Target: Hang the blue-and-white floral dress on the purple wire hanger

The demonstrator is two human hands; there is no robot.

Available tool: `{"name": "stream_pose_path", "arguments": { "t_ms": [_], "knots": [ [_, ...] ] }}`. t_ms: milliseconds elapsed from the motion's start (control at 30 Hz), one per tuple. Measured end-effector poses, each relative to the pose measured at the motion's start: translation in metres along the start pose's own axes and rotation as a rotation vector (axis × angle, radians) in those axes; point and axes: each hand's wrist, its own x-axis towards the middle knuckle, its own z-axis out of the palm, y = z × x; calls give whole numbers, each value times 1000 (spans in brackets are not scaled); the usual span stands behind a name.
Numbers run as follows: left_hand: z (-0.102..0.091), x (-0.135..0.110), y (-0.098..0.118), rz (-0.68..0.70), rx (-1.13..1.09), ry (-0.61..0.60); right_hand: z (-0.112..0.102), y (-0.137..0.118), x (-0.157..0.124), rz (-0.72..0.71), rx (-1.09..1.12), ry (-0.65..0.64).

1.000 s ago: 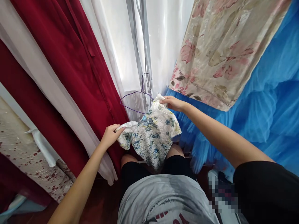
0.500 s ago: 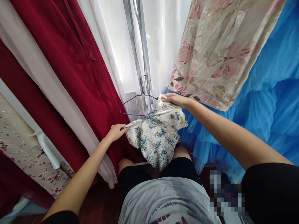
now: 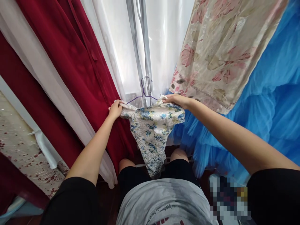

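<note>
A white garment (image 3: 152, 131) with blue and yellow-green flowers hangs in front of my knees, stretched between my two hands. My left hand (image 3: 115, 109) is closed on its left shoulder edge, beside the red curtain. On the other side, my right hand (image 3: 174, 99) pinches the right shoulder edge near the neckline. A thin purple hanger (image 3: 143, 93) hangs upright by its hook behind the garment; its ends run in at the two shoulders, and its lower bar is hidden by the cloth.
Red cloth (image 3: 93, 78) and white cloth (image 3: 112, 40) hang at left and centre. Grey straps (image 3: 138, 47) drop behind the hanger. To the right hang a beige floral cloth (image 3: 217, 59) and blue tulle (image 3: 264, 115). A blurred patch lies at lower right.
My left hand has moved up and outward, drawing the garment's left shoulder over the hanger's left end, which was bare before. My right hand has hardly moved.
</note>
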Motion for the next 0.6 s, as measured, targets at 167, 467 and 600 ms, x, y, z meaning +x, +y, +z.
{"name": "stream_pose_path", "arguments": {
  "t_ms": [167,467,600],
  "knots": [
    [0,11,7,-15,-180,40,-7,19,-4,-119,-182,203],
    [-17,-27,40,250,-98,-36,-22,49,-33,-534,-739,585],
    [-15,-31,58,279,43,-110,-26,19,-31,-620,-722,638]
  ]
}}
